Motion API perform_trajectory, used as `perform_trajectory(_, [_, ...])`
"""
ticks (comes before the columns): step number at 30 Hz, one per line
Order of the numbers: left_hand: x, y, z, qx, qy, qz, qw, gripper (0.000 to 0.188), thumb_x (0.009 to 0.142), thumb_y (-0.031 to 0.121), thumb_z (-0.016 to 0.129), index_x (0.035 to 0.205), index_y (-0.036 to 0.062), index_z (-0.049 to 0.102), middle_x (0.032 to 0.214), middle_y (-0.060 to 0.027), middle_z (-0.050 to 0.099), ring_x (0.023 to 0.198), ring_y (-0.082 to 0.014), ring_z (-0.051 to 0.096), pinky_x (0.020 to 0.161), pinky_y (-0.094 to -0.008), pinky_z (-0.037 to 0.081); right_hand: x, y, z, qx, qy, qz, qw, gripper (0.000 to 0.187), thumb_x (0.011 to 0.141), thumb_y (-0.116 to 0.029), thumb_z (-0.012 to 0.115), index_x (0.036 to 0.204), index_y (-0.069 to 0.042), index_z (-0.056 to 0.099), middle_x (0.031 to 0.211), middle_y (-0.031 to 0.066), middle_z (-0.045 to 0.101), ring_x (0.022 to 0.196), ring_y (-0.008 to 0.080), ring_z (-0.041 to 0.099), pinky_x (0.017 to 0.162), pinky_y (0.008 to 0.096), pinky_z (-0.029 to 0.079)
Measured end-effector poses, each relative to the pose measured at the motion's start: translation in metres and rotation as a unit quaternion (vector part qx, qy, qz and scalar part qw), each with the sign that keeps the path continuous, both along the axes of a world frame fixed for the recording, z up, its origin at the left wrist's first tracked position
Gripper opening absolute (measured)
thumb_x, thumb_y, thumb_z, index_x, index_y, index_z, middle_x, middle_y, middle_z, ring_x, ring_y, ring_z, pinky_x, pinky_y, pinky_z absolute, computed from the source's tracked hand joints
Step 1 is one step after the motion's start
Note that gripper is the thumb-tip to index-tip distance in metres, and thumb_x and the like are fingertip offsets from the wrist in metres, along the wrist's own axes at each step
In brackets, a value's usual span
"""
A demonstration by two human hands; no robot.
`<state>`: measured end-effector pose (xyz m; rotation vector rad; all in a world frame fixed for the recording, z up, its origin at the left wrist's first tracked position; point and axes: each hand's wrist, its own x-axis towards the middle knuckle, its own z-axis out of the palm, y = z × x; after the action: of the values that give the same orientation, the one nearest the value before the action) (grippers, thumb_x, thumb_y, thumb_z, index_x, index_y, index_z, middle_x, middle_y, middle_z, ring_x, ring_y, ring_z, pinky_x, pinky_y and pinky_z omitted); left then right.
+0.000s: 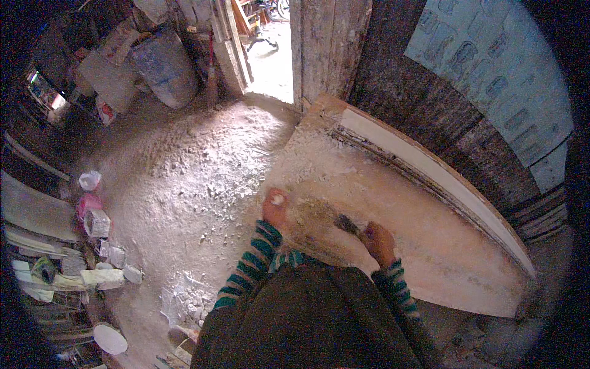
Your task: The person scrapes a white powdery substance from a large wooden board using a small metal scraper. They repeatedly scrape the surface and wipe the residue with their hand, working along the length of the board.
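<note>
At mid-left, bags and tubs sit along the dusty floor's edge. In the centre your left hand lies flat, fingers spread, steadying the white-dusted panel. Right of it, your right hand pinches a dark brush, bristles angled onto the panel.

Rough wooden panel (matt, dusty) with a smooth white edge.

The dusty floor lay open toward ten o'clock; the raised white frame barred two o'clock.
</note>
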<state>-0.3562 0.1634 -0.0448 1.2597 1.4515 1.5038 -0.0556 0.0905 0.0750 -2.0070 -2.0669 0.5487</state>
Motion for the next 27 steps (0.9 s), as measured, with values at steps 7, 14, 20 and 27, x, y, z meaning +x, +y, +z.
perform_trajectory(7, [-0.093,-0.001,0.081,0.002,0.039,0.063,0.997,0.014,0.077,-0.003,0.063,0.077,0.0059,0.053,0.075,-0.0003,0.051,0.073,-0.0094,0.049,0.068,-0.0243,0.043,0.023,-0.076,-0.06,0.002,0.089,-0.072,0.993,0.03,0.076,-0.033,0.064,0.074,-0.005,0.055,0.07,0.0157,0.057,0.068,0.0365,0.057,0.058,0.0445,0.043])
perform_trajectory(14, [-0.078,-0.053,0.075,0.042,-0.064,0.092,0.993,0.013,0.077,-0.001,0.064,0.077,0.0073,0.053,0.079,0.0001,0.054,0.076,-0.0094,0.05,0.071,-0.0256,0.044,-0.102,0.057,-0.067,0.026,0.072,0.029,0.997,0.025,0.078,-0.029,0.058,0.08,-0.004,0.055,0.079,0.0189,0.059,0.075,0.037,0.058,0.062,0.0454,0.044])
perform_trajectory(20, [-0.03,-0.089,0.041,-0.055,-0.054,-0.018,0.997,0.013,0.078,0.005,0.065,0.085,0.0069,0.055,0.08,-0.0013,0.058,0.072,-0.0111,0.053,0.065,-0.0258,0.045,-0.166,0.129,-0.02,0.034,0.075,0.127,0.989,0.026,0.077,-0.031,0.058,0.079,-0.005,0.054,0.073,0.017,0.059,0.073,0.0355,0.058,0.062,0.0459,0.044])
perform_trajectory(27, [0.007,-0.073,0.02,-0.152,-0.181,0.038,0.971,0.011,0.078,0.001,0.06,0.084,0.0072,0.054,0.077,-0.0026,0.057,0.071,-0.0114,0.053,0.063,-0.0256,0.044,-0.069,0.028,0.005,-0.049,0.064,0.036,0.996,0.038,0.076,-0.043,0.061,0.076,-0.005,0.056,0.076,0.0164,0.06,0.07,0.0358,0.058,0.06,0.0466,0.044])
